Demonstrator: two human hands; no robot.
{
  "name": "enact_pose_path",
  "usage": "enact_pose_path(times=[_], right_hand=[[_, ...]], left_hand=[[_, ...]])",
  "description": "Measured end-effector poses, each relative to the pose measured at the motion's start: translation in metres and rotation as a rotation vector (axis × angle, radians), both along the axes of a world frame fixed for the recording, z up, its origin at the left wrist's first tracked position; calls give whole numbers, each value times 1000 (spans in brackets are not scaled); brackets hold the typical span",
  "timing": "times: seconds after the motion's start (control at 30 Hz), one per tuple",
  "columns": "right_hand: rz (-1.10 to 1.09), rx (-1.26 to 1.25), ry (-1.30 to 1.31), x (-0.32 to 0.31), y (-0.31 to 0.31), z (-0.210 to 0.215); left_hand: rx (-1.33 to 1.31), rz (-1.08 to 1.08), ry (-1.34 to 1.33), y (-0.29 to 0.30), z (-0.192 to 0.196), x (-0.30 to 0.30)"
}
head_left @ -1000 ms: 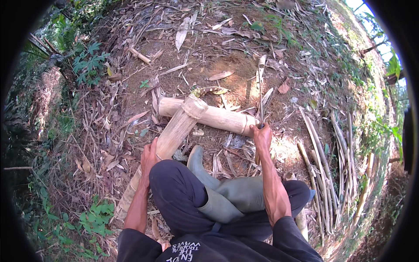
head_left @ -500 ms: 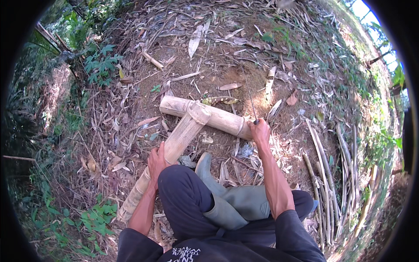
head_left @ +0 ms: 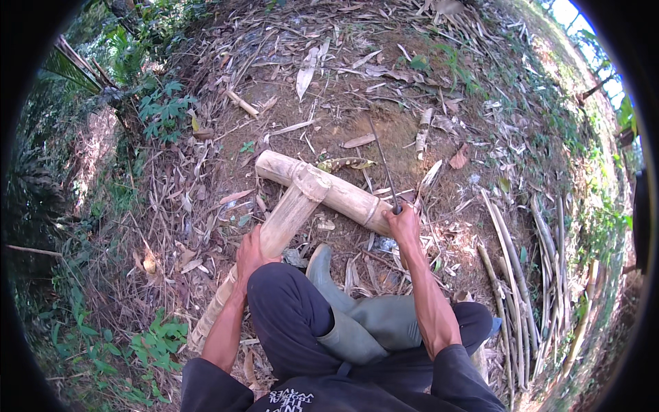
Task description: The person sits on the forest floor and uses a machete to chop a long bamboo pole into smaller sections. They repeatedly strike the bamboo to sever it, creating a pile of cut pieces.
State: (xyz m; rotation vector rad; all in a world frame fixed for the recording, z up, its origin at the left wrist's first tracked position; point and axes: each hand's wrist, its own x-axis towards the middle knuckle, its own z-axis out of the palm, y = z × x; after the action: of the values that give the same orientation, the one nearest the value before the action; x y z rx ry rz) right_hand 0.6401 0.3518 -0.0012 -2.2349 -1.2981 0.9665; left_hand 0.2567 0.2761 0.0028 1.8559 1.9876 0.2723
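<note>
I am crouched on bare ground. My left hand (head_left: pixel 250 250) grips a long pale bamboo pole (head_left: pixel 278 230) that runs from my lower left up to a shorter bamboo log (head_left: pixel 343 193) lying crosswise under its end. My right hand (head_left: pixel 403 221) is shut on the handle of a long thin blade (head_left: pixel 383 159) that points away from me, past the right end of the crosswise log. My knee in dark trousers and a grey-green rubber boot (head_left: pixel 343 309) lie between my arms.
Dry leaves and bamboo husks cover the brown soil. Several thin split bamboo strips (head_left: pixel 522 275) lie at my right. Green ferns and plants (head_left: pixel 161 110) grow on the left bank. A short cut bamboo piece (head_left: pixel 423 129) lies farther off.
The view has tilted down and closer. My right hand with the blade has shifted slightly toward the log's right end, and the blade now points more away from me. My left hand stays on the pole.
</note>
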Motion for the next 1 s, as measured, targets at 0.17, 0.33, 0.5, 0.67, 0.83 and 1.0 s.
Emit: enact_pose_path(times=[0.17, 0.33, 0.5, 0.67, 0.83, 1.0], right_hand=[[15, -6, 22, 20, 2, -3], [96, 55, -62, 11, -15, 16], [170, 260, 41, 2, -53, 27], [262, 201, 121, -31, -71, 14], [279, 223, 153, -50, -90, 31], [326, 130, 97, -64, -93, 51]], left_hand=[[41, 28, 58, -2, 10, 23], [-100, -36, -144, 12, 28, 1], [-11, 15, -5, -1, -12, 31], [60, 48, 86, -1, -24, 37], [84, 42, 127, -17, -17, 25], [-39, -34, -51, -15, 6, -28]])
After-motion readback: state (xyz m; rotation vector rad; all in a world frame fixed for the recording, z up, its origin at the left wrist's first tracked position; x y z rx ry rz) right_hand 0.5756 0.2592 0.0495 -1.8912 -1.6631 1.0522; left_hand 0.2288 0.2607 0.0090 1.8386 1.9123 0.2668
